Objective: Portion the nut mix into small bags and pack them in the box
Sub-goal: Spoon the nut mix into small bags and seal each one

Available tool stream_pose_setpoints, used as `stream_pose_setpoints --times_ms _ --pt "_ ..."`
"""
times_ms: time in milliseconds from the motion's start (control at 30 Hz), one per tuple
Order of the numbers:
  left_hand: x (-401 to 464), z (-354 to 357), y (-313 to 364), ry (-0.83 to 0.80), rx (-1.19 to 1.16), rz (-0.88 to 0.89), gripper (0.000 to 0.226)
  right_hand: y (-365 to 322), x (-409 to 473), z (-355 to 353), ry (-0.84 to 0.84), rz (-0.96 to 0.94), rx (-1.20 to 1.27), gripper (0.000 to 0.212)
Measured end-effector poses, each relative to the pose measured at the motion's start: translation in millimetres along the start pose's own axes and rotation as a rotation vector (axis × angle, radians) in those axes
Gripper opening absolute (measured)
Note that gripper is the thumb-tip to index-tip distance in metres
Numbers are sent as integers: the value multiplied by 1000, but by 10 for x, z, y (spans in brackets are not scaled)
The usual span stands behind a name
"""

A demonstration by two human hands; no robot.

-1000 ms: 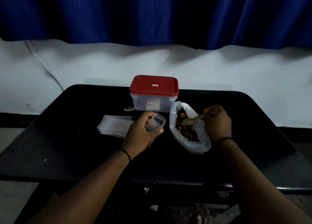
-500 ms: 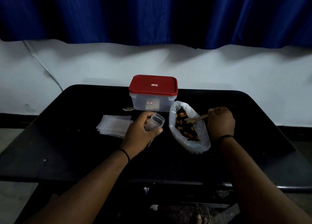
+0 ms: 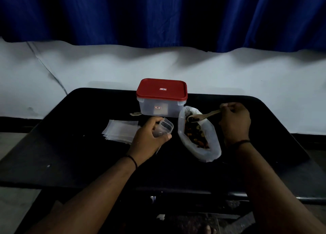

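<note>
Blue curtain [image 3: 158, 13] hangs across the top of the frame above a pale wall, and below it a black table [image 3: 70, 154] fills the middle. At centre left of the table lies a fanned stack of small bags [image 3: 120, 131], flat, with its long side running left to right. Just right of it the left hand [image 3: 150, 138] curls round a small clear cup [image 3: 163, 128], fingers and thumb closed on its wall; the cup tilts with its mouth toward the upper right. The left forearm rises from the lower left edge of the frame. Behind the hand, at upper centre, stands the box [image 3: 161, 108], clear-walled with a red lid [image 3: 161, 89] shut on it. Right of the cup lies the open bag of nut mix [image 3: 199, 133], its long axis running from upper left to lower right. The right hand [image 3: 234, 120] pinches the handle of a wooden spoon [image 3: 202, 117], whose loaded bowl points left over the bag's far end. The right forearm comes up from the lower right corner.
</note>
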State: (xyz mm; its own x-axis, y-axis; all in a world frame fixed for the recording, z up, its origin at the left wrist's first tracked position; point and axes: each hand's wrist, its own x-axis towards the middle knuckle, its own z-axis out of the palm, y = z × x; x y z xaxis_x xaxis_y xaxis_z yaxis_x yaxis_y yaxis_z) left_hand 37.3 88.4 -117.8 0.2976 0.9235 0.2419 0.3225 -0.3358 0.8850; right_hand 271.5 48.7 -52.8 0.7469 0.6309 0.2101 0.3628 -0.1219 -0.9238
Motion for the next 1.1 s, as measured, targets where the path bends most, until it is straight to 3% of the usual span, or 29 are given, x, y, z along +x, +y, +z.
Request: stream_pose_setpoints --times_ms 167,233,300,433,567,633,800,900,1100 --pt "-10 -5 36 -9 -11 -6 46 -154 -240 198 -148 10 194 12" --pt "-10 -3 51 -11 -14 -2 45 -187 -398 298 -189 -61 164 10" --pt "-13 -2 68 -15 -1 -2 42 -219 -565 347 -243 -233 119 9" --pt "-17 -24 80 -4 5 -20 44 -245 -738 308 -342 -835 -217 8" --pt "-10 -36 70 4 0 -12 42 -226 -716 317 -322 -906 -267 13" --pt "-9 -36 73 0 -10 -5 44 -204 -703 305 -279 -861 -138 7" --pt "-9 -35 70 -7 -17 12 43 -184 -513 253 -87 -359 253 9" --pt "-11 -32 57 -8 -2 17 46 -61 -322 179 17 -222 150 7" --pt "-15 -6 31 -6 16 11 50 98 -170 -23 27 -197 -140 6"
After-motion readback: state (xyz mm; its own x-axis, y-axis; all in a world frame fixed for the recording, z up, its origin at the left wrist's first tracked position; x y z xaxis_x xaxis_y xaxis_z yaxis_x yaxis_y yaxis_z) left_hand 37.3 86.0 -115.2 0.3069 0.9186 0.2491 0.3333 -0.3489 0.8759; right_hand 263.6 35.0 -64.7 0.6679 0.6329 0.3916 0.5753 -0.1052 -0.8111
